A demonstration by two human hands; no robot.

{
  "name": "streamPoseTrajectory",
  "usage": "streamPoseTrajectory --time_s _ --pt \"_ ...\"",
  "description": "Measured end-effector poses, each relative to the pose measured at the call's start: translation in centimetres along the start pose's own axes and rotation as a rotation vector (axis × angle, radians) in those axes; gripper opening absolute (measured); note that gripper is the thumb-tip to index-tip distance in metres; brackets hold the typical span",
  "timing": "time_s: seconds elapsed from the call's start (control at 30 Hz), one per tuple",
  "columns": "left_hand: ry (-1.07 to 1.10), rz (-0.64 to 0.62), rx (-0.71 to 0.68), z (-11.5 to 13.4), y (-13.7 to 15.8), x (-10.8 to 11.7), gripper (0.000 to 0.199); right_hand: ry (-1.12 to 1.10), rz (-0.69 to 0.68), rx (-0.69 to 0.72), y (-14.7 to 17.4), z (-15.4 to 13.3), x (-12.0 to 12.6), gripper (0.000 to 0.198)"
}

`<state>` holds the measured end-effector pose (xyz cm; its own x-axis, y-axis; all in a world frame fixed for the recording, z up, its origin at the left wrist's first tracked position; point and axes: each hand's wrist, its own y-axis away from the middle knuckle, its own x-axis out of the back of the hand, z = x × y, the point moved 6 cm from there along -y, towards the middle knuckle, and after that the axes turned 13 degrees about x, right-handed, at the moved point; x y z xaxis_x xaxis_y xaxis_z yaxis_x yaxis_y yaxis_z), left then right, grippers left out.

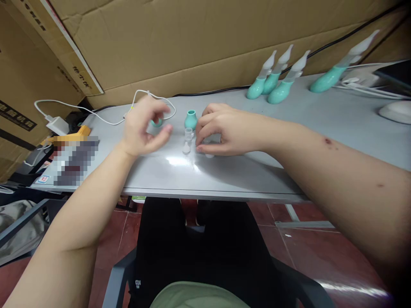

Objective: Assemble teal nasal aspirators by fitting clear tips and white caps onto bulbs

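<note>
My left hand is raised over the left part of the grey table, blurred, with thumb and fingers apart and nothing seen in it. Behind its fingers a teal rounded piece shows in part. My right hand is low over the table, fingertips drawn together; what they pinch, if anything, is hidden. Just left of them stands an open-necked teal bulb. In front of it are a clear cup-like part and a small white tip. Under my right palm, a pale clear part is mostly covered.
Several teal bulb aspirators with white tips, such as this one, stand at the back right. A white cable loops at the left, by a white plug and a yellow object. A white mouse is far right. Cardboard walls the back.
</note>
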<state>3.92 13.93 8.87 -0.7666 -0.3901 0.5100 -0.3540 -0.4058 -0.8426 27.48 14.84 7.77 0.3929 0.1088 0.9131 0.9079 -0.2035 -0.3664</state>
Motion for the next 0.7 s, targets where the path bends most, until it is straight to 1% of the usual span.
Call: streamPoseTrajectory --time_s 0.03,0.07,0.17,0.23,0.33,0.43,0.5,0.63,0.7 --pt "0.019 -0.047 -0.1 1.3 0.3 -0.6 0.015 0.025 -0.029 0.006 0.0 -0.1 -0.1 0.024" --pt "0.004 -0.125 -0.107 1.8 0.5 -1.4 0.018 0.049 -0.062 0.009 0.1 -0.2 -0.3 0.022" --pt "-0.014 -0.396 0.087 1.1 1.1 -3.8 0.032 0.122 -0.129 -0.031 0.1 -0.3 -0.8 0.011" --pt "-0.005 -0.502 0.186 0.4 1.5 -4.5 0.036 0.156 -0.145 -0.067 0.0 -0.4 -0.9 0.015" --pt "0.018 -0.579 0.223 0.1 1.5 -4.7 0.034 0.178 -0.168 -0.096 -0.2 -0.6 -1.2 0.02" --pt "0.034 -0.671 0.237 0.3 1.4 -4.9 0.03 0.17 -0.188 -0.126 -0.6 -0.8 -1.4 0.023" --pt "0.059 -0.709 0.261 0.5 1.3 -5.1 0.026 0.163 -0.203 -0.142 -0.8 -0.9 -1.6 0.025" --pt "0.128 -0.713 0.292 0.9 1.1 -5.0 0.019 0.156 -0.201 -0.181 -0.7 -0.9 -1.8 0.03" --pt "0.154 -0.714 0.298 0.9 1.0 -5.0 0.017 0.14 -0.19 -0.181 -0.6 -0.8 -1.6 0.029"
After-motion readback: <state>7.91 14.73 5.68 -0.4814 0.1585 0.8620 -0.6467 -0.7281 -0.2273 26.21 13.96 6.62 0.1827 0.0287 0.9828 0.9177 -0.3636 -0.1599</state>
